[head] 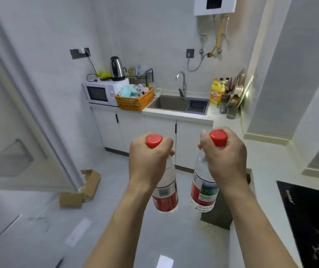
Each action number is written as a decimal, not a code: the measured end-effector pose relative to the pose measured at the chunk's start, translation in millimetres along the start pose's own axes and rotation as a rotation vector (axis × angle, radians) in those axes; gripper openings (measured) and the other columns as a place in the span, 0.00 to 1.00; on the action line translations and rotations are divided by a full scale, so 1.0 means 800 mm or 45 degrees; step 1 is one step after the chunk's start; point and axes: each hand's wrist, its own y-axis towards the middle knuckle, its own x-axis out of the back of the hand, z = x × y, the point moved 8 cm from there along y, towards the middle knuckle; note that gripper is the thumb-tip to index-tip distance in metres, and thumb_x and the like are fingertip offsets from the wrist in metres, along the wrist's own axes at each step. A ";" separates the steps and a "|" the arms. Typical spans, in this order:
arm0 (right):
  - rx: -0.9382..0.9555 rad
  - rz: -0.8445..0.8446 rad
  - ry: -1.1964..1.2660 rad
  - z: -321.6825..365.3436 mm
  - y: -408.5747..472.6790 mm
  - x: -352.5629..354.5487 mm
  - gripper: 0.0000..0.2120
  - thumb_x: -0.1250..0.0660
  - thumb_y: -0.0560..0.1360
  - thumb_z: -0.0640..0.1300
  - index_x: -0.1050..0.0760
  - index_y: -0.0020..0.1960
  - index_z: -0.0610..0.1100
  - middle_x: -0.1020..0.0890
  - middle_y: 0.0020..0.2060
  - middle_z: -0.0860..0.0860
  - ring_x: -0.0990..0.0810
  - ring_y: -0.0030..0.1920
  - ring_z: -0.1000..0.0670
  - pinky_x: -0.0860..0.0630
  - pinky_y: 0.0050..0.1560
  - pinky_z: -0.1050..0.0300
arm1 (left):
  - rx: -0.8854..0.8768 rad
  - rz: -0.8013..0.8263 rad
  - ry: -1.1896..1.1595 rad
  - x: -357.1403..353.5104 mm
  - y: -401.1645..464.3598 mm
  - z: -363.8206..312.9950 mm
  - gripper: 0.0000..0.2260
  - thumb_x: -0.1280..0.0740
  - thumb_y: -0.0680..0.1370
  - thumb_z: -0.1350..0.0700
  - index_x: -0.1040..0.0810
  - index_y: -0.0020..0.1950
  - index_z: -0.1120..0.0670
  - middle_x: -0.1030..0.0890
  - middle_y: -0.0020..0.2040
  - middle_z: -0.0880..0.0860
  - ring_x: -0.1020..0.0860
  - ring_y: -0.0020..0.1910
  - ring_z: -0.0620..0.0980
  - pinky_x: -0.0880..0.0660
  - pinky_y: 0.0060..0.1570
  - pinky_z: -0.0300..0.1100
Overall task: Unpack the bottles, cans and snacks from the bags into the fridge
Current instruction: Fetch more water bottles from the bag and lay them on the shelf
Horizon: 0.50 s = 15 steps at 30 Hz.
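Two clear water bottles with red caps and red labels, one in each hand, both hanging in the air out in front of the person, above the floor (116,219). The left bottle (166,190) dangles from the left hand (149,159), whose fingers are curled tight round the neck just under the cap, so the cap pokes out on top of the fist and the body hangs below it. Same deal on the other side: the right hand (225,161) has its fingers wrapped round the neck of the right bottle (203,190), cap sticking up above the knuckles, thumb up beside it. The bottles hang close together but aren't touching, both a bit tilted.

Further out, a cardboard box (81,190) lies on the floor to the left, near a white door. At the back, the kitchen surface (174,115) carries a microwave (101,93) with a kettle (117,68) on top, an orange basket (135,100) just beside it, then the sink (170,103). A black hob (309,219) sits on the right.
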 end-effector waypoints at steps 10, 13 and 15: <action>0.142 0.431 0.276 0.083 -0.051 -0.182 0.07 0.35 0.75 0.55 0.29 0.43 0.53 0.19 0.37 0.48 0.20 0.39 0.52 0.27 0.39 0.66 | 0.083 -0.453 0.148 0.201 -0.016 0.020 0.11 0.34 0.70 0.55 0.21 0.33 0.61 0.18 0.30 0.53 0.20 0.32 0.50 0.24 0.36 0.45; 0.185 0.546 0.336 0.115 -0.080 -0.234 0.07 0.35 0.75 0.56 0.28 0.43 0.53 0.19 0.38 0.49 0.20 0.39 0.52 0.26 0.40 0.66 | 0.096 -0.565 0.189 0.267 -0.031 0.022 0.10 0.36 0.66 0.54 0.22 0.30 0.59 0.18 0.30 0.53 0.20 0.35 0.55 0.22 0.39 0.51; 0.205 0.613 0.391 0.142 -0.103 -0.266 0.07 0.35 0.75 0.56 0.29 0.43 0.54 0.20 0.38 0.49 0.20 0.40 0.52 0.26 0.39 0.66 | 0.109 -0.640 0.211 0.310 -0.044 0.024 0.10 0.36 0.66 0.54 0.22 0.30 0.59 0.18 0.29 0.53 0.20 0.36 0.57 0.22 0.40 0.53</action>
